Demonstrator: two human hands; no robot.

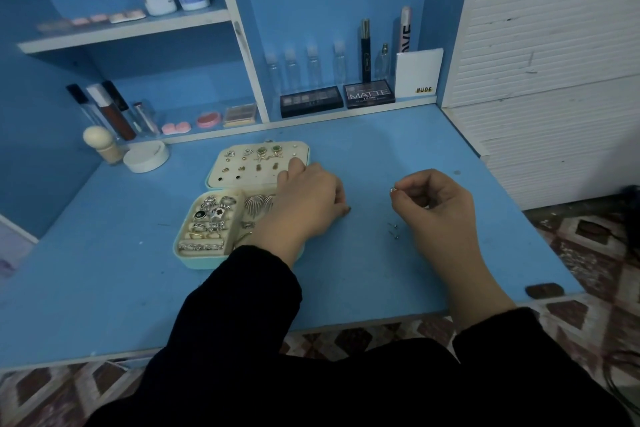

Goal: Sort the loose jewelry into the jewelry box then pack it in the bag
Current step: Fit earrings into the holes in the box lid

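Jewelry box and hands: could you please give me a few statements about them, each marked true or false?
1. The jewelry box lies open on the desk. True.
2. The right hand pinches a small silver piece. True.
3. The left hand rests on a shelf. False: it lies over the jewelry box.
4. No loose jewelry is left on the desk. False: two small studs lie beside the right hand.
5. The lid panel is bare. False: several earrings sit in it.
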